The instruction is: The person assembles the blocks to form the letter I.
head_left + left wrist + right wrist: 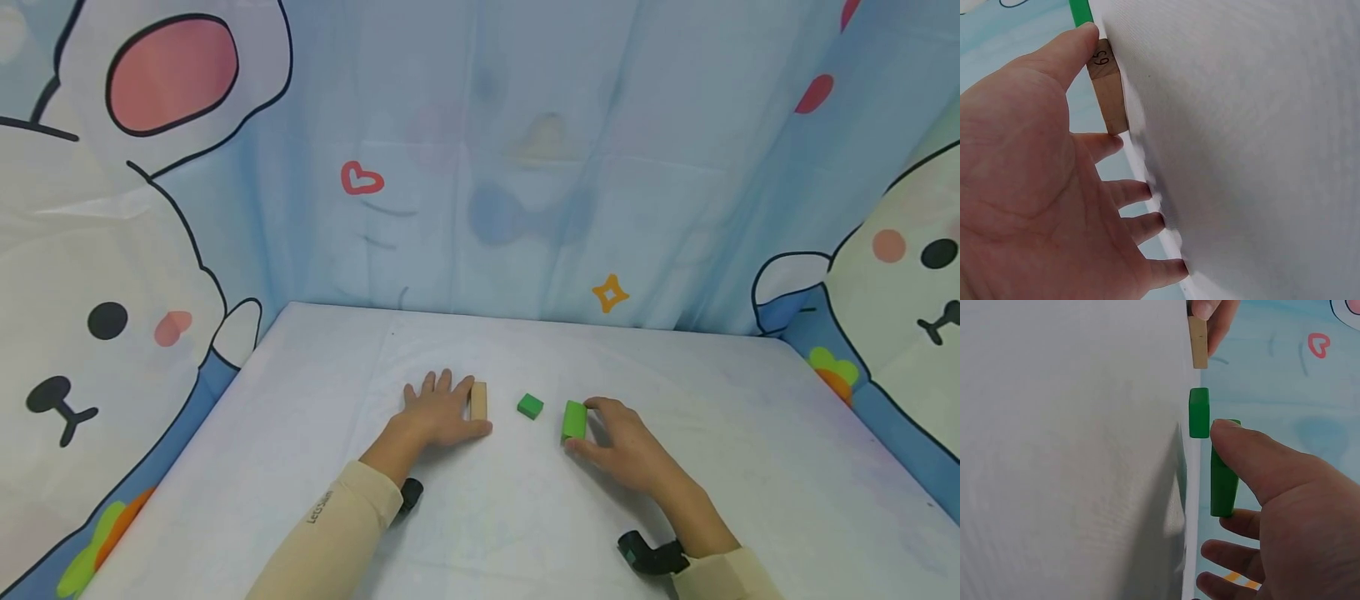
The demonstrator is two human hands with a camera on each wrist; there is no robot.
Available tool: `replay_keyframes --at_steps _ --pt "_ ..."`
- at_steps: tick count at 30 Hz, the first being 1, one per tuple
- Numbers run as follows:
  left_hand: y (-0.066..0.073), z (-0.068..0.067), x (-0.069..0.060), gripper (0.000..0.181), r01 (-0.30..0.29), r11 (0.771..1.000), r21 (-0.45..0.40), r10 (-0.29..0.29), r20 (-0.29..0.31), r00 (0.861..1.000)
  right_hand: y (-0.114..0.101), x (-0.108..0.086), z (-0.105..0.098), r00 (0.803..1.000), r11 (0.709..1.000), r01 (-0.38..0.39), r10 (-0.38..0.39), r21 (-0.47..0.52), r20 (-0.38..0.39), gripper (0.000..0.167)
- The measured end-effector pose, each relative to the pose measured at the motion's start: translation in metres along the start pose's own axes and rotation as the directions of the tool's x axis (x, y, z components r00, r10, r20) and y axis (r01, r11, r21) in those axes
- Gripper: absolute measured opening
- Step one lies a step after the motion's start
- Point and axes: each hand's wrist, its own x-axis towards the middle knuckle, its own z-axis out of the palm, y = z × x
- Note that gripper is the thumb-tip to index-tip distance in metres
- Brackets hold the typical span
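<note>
My left hand (438,417) pinches a plain wooden block (478,402) lengthwise between thumb and index finger, the other fingers spread on the white table. In the left wrist view a dark number is printed on one end of the wooden block (1109,94). To the right, my right hand (626,454) holds a longer green block (574,422) by its two ends, thumb near and index finger far. The right wrist view has this green block (1224,487) partly behind the thumb. Between the hands, a small green block (530,407) lies untouched on the table.
A white cloth-covered table (247,467) reaches to a blue curtain (450,250) at the back, printed with cartoon animals. Each wrist wears a black camera mount, the right one (651,554) being the plainer to see.
</note>
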Motion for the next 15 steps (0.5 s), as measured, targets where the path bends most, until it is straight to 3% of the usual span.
replay_keyframes --at_steps 15 --pt "0.0008 -0.0008 -0.0003 0.088 0.005 1.0 0.015 -0.005 0.002 1.0 -0.0056 -0.0064 -0.0009 0.999 0.999 0.036 -0.036 -0.012 -0.003 0.076"
